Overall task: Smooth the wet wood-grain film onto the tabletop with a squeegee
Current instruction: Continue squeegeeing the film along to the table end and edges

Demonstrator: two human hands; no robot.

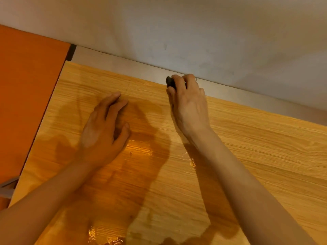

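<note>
right hand (pixel 189 105): you're curling its fingers round a dark squeegee (pixel 170 82), working at the film's far edge.
left hand (pixel 104 128): you're laying it open on the film, fingers straight, pressing down, holding nothing.
film (pixel 247 147): wood-grain sheet is lying over the tabletop (pixel 113 61), whose bare pale strip is showing just beyond it; wet patches are glinting near you.
technique: judging from this, you should be pushing water outward with steady pressure while the left hand is pinning the sheet.
surroundings: orange panel (pixel 26 96) sitting left.
obstacle: wall (pixel 194 32) is standing close behind, likely crowding your stroke end.
</note>
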